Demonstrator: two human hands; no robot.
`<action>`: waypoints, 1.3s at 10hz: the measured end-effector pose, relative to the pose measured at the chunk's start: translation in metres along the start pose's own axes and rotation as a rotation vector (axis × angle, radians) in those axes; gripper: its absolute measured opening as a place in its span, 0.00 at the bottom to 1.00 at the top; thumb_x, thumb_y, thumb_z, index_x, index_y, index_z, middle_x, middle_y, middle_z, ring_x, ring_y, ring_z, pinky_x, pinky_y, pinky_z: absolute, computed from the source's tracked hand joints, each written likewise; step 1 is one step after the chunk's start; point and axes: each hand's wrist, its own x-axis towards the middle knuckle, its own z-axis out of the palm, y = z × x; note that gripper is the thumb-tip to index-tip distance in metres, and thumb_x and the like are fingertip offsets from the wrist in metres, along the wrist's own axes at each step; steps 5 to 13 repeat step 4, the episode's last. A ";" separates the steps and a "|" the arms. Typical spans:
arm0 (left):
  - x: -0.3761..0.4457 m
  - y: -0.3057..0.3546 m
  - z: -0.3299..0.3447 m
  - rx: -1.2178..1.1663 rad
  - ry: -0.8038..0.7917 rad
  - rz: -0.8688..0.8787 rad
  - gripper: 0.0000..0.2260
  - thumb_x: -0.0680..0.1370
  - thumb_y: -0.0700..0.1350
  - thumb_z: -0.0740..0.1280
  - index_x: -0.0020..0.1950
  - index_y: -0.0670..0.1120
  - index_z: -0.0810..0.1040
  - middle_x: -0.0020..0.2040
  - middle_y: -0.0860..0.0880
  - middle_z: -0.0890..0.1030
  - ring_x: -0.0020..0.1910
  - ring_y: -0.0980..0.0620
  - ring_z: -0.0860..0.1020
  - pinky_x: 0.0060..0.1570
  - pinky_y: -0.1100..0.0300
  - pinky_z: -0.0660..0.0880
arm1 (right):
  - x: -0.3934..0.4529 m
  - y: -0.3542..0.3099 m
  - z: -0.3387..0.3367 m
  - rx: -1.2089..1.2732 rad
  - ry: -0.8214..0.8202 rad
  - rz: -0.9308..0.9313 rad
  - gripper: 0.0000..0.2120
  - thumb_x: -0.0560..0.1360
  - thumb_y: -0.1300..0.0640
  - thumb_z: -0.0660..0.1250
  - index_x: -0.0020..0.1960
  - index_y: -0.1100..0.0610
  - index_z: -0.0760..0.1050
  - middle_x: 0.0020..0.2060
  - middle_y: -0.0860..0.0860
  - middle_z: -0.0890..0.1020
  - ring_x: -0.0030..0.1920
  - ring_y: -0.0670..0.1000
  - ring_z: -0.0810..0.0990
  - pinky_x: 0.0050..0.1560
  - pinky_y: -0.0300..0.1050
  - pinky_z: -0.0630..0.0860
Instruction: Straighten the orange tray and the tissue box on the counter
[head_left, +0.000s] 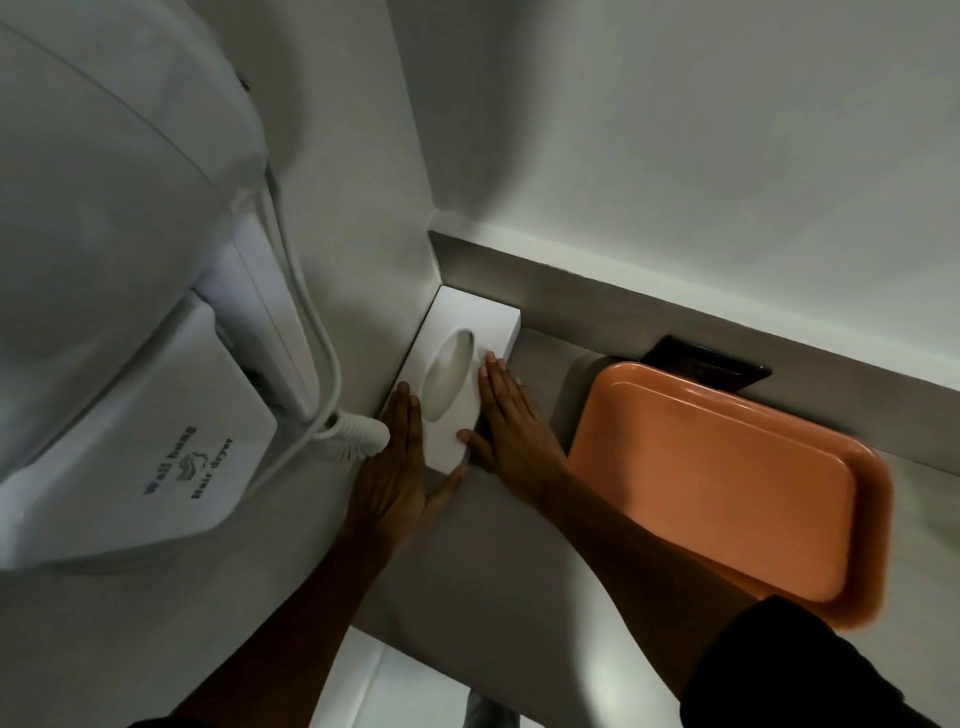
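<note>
Hands: two, flat against one tissue box (457, 364) | one orange tray (727, 483)

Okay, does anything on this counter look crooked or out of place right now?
The orange tray looks askew: its long edges run at an angle to the back ledge, and its near corner sticks out past the counter front. The tissue box sits tucked into the wall corner, with the left hand and right hand flat against its sides.

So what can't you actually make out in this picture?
All in the head view:
- Black object behind the orange tray: mostly hidden by the tray, unidentifiable.
- Tissue box: near corners covered by the left hand and right hand; tissues inside indiscernible.
- Hair dryer: cut off by the left edge.
</note>
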 end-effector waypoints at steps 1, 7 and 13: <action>0.001 -0.001 -0.001 -0.005 -0.033 0.010 0.52 0.81 0.74 0.57 0.89 0.37 0.50 0.90 0.40 0.51 0.90 0.40 0.55 0.88 0.46 0.55 | -0.003 -0.005 0.000 -0.001 0.008 0.030 0.44 0.89 0.34 0.53 0.91 0.57 0.38 0.91 0.52 0.38 0.89 0.48 0.32 0.87 0.44 0.33; 0.005 0.040 -0.046 -0.293 -0.010 -0.042 0.44 0.84 0.71 0.42 0.89 0.38 0.52 0.91 0.41 0.51 0.91 0.42 0.51 0.90 0.57 0.41 | -0.080 -0.034 0.003 0.253 0.209 0.121 0.30 0.93 0.56 0.55 0.91 0.55 0.47 0.91 0.48 0.45 0.91 0.46 0.44 0.92 0.49 0.47; 0.005 0.040 -0.046 -0.293 -0.010 -0.042 0.44 0.84 0.71 0.42 0.89 0.38 0.52 0.91 0.41 0.51 0.91 0.42 0.51 0.90 0.57 0.41 | -0.080 -0.034 0.003 0.253 0.209 0.121 0.30 0.93 0.56 0.55 0.91 0.55 0.47 0.91 0.48 0.45 0.91 0.46 0.44 0.92 0.49 0.47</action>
